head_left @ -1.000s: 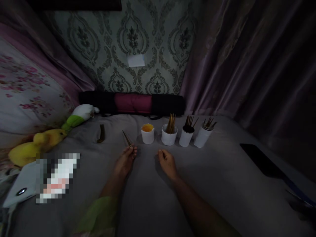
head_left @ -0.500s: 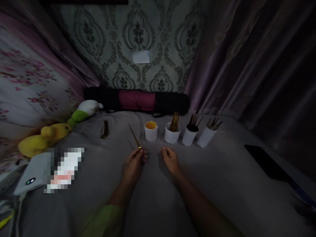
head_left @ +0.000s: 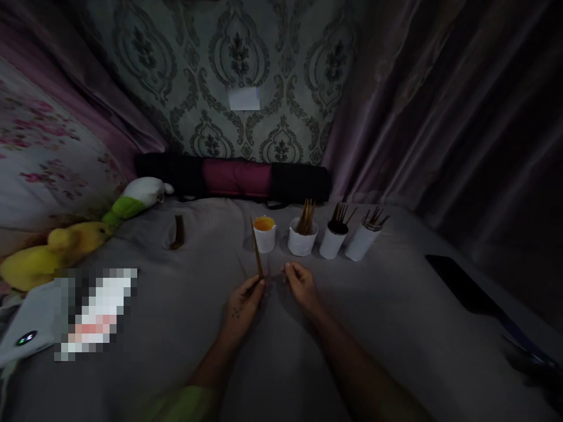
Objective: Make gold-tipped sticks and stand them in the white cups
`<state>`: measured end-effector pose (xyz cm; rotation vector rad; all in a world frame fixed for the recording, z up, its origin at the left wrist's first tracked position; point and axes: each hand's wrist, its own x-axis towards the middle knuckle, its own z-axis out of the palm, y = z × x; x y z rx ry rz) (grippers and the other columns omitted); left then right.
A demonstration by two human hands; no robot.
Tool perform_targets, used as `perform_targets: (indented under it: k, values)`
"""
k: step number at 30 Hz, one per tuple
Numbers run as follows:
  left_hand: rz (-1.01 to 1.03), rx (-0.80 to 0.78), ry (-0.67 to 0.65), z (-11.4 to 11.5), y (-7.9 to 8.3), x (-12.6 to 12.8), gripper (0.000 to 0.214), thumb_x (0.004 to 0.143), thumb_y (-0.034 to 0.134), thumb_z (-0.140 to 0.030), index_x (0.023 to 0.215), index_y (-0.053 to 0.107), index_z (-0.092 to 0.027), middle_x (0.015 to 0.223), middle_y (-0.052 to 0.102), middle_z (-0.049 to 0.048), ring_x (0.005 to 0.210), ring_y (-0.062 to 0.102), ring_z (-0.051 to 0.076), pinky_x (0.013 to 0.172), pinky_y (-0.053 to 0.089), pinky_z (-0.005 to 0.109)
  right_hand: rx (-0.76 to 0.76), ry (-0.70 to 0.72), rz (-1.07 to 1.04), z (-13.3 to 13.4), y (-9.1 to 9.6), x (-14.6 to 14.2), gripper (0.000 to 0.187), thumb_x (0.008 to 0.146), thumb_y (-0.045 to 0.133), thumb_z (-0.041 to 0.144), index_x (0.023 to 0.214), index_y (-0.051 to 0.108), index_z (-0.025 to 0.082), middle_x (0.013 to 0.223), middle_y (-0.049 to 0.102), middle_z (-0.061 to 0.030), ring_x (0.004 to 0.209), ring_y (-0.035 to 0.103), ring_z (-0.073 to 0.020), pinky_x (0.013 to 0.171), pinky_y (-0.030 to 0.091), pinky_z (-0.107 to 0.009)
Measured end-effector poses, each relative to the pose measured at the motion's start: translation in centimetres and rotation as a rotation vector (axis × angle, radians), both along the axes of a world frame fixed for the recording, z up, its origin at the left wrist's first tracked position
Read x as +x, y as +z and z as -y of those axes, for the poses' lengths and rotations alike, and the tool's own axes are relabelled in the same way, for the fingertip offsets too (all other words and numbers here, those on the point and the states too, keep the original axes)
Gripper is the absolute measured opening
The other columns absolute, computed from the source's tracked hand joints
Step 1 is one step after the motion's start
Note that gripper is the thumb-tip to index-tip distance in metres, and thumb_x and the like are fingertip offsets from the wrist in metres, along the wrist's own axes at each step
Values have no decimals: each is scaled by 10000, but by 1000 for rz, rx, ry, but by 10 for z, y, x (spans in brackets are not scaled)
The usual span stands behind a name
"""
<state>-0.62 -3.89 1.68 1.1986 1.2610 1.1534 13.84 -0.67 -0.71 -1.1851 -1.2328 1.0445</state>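
Note:
My left hand (head_left: 244, 302) is closed around the lower end of a slim brown stick (head_left: 257, 251), or a tight bundle of them, which points up and away. Its tip overlaps the left side of a white cup with an orange inside (head_left: 264, 240). My right hand (head_left: 301, 285) is beside it, thumb and fingers pinched together; anything between them is too small or dim to make out. Beyond the right hand stands a wide white cup (head_left: 302, 244) of thin golden-brown sticks. Two narrower white cups, one upright (head_left: 332, 244) and one leaning (head_left: 361, 244), hold darker sticks.
A small brown bent object (head_left: 177, 232) lies on the grey cloth (head_left: 378, 328) at left. Plush toys (head_left: 65, 246) and a white device (head_left: 30, 319) with a cable are further left. A black and maroon roll (head_left: 237, 177) lies along the wall. A dark flat object (head_left: 461, 281) is at right.
The stick in my left hand has swung from leaning left to nearly upright, and that hand has moved slightly right and nearer me. The view has shifted slightly.

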Motion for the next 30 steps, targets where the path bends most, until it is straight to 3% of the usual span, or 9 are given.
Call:
perform_targets:
  k: [5,12,20,30]
  values:
    - [-95,63,-94,2,-8,-1,369,742,518,-398,1012,622,-169,655,573,20,663,526,133,589,399,215,-12,40,-36,3,8,1,403,758,434,531,721,553,148,503,430,44,401,370,-55,382,273,-186]
    - [-192,118,-223,5,-5,0,343,786,464,-374,1033,608,-185,769,575,39,687,514,131,622,410,222,-42,77,-57,5,15,0,390,778,429,503,721,570,144,496,406,49,392,341,-46,384,250,-190]
    - [-217,143,-275,7,-5,2,328,798,446,-362,1011,616,-179,707,556,33,667,505,133,636,409,232,-97,87,-129,6,18,0,402,771,435,509,747,576,134,477,393,55,367,317,-36,363,221,-185]
    - [-190,161,-339,9,-3,5,318,802,439,-328,1016,622,-178,866,600,54,793,532,144,699,405,235,-188,91,-186,5,20,0,432,720,458,564,735,564,145,454,410,53,342,295,-38,329,203,-177]
